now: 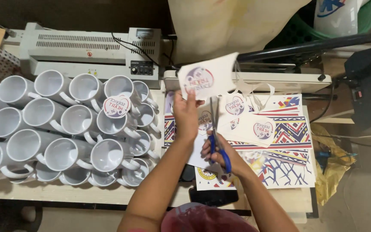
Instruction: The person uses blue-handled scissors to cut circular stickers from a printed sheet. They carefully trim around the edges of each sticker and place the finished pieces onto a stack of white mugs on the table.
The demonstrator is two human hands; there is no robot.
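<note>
I'm pinching the printed sheet (209,77) up in my left hand (185,114) so the blue-handled scissors (217,139), gripped in my right hand (220,152), are meeting its edge above the pile of patterned prints (280,129).

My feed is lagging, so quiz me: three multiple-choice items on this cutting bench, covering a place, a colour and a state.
1. The white mugs lie where?
A. left of the printed sheets
B. on the laminator
C. on the floor

2. The scissors have handles of which colour?
A. red
B. blue
C. green

3. The left hand is doing what?
A. resting empty
B. gripping a mug
C. holding up a printed sheet

Answers:
1 A, the mugs cluster left of the printed sheets.
2 B, blue loops show in the right hand.
3 C, the printed sheet is pinched and raised.
</note>
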